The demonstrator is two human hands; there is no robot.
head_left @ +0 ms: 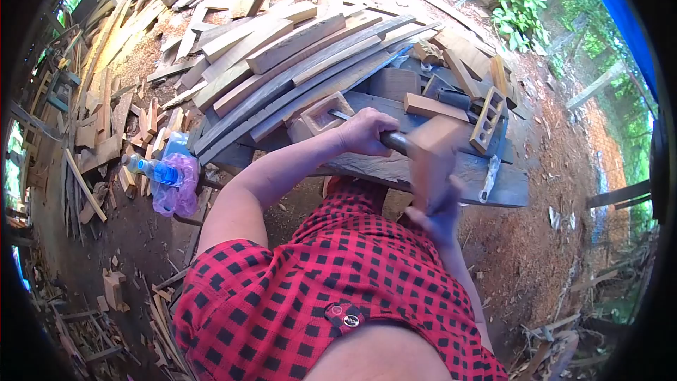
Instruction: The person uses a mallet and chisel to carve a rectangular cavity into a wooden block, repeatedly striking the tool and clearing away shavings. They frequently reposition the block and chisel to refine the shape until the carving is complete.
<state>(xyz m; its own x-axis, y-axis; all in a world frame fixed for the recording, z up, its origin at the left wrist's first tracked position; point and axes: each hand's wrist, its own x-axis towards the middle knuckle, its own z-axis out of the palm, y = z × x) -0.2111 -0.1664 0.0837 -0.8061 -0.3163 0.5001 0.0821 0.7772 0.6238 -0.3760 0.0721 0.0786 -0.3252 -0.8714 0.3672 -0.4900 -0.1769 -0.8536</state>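
My left hand (370,132) is wrapped round a chisel (394,142). The chisel's metal blade points left into the recess of a small hollowed wooden block (326,113) on the workbench (504,185). A wooden mallet (438,140), smeared by motion, is beside the end of the chisel handle; whether they touch cannot be made out. My right hand (444,219), also blurred, grips the mallet low down, near the bench's front edge.
Long planks (296,46) lie stacked behind the bench. A slotted wooden frame (488,120), a wooden block (436,108) and a wrench-like tool (489,180) rest at its right. Bottles (159,171) with a pink plastic bag (185,187) are at the left.
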